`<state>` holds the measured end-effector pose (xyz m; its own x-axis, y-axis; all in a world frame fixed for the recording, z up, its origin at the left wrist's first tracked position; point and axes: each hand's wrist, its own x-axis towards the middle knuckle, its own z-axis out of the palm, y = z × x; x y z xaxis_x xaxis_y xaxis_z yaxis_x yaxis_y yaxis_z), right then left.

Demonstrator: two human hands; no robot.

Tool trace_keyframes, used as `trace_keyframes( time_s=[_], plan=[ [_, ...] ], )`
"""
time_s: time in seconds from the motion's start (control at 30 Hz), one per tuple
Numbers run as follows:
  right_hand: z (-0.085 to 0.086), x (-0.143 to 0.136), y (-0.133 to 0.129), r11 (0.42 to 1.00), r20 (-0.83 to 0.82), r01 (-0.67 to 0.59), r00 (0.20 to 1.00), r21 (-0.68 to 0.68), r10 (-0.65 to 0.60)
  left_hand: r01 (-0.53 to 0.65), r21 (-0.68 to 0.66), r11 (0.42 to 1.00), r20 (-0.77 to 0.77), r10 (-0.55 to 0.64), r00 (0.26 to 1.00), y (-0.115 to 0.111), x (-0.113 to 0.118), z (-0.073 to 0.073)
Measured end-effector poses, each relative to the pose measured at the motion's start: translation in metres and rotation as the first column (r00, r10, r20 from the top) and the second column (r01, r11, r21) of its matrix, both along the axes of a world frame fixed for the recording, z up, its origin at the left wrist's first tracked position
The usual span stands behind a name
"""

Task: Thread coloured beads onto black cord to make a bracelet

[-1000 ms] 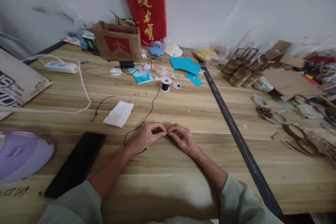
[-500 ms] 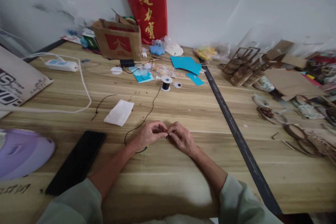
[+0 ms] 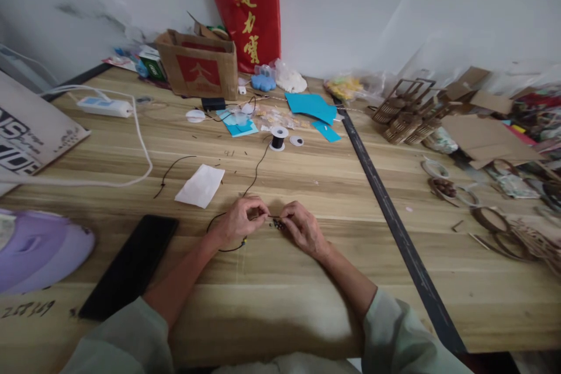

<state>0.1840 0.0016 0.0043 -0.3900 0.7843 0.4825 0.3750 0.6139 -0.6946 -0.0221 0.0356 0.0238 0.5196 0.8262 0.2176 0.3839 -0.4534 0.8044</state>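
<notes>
My left hand is closed in a pinch on a thin black cord. A short stretch of it runs across to my right hand, whose thumb and forefinger are also pressed together on it. Just below that stretch, between the hands, several tiny dark beads show; whether they hang or lie on the table I cannot tell. The cord trails from a white-flanged spool and loops beneath my left wrist. Small yellow and blue beads sit on the loop beside that wrist.
A white paper, a black phone-like slab and a purple appliance lie to the left. Blue sheets and a cardboard box stand farther back. Right of a black strip are small woven baskets and bamboo rings.
My left hand has moved left, away from my right hand, opening a gap where the cord and dark beads now show. My right hand has hardly moved.
</notes>
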Motion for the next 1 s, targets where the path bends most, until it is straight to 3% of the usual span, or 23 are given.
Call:
trace_keyframes(
  time_s=[0.13,0.27,0.37,0.5,0.6,0.8,1.0],
  plan=[
    [-0.001,0.0,0.001,1.0,0.01,-0.001,1.0,-0.009,0.001,0.021,0.18,0.983,-0.212,0.018,0.977,0.004,-0.004,0.0],
    [-0.004,-0.001,0.002,1.0,0.019,0.014,1.0,-0.005,-0.014,0.034,0.231,0.972,-0.381,0.058,0.923,0.006,-0.008,0.006],
    [-0.004,0.0,0.003,0.999,0.014,0.033,0.999,-0.009,-0.033,-0.029,0.145,0.989,-0.463,0.094,0.882,0.006,-0.015,0.014],
    [-0.004,0.0,0.003,0.999,0.01,0.046,0.999,-0.01,-0.046,-0.004,-0.075,0.997,-0.607,-0.043,0.794,0.001,-0.022,0.023],
    [-0.004,0.0,0.004,0.999,0.018,0.048,0.999,-0.012,-0.048,0.04,-0.082,0.996,-0.702,-0.086,0.707,-0.005,-0.022,0.03],
    [-0.004,0.0,0.004,0.998,0.019,0.053,0.998,-0.024,-0.053,0.107,-0.111,0.988,-0.735,-0.154,0.66,-0.014,-0.022,0.045],
    [-0.004,0.0,0.004,0.999,0.014,0.045,0.999,-0.023,-0.045,0.114,-0.088,0.99,-0.672,-0.143,0.726,-0.016,-0.031,0.034]
  ],
)
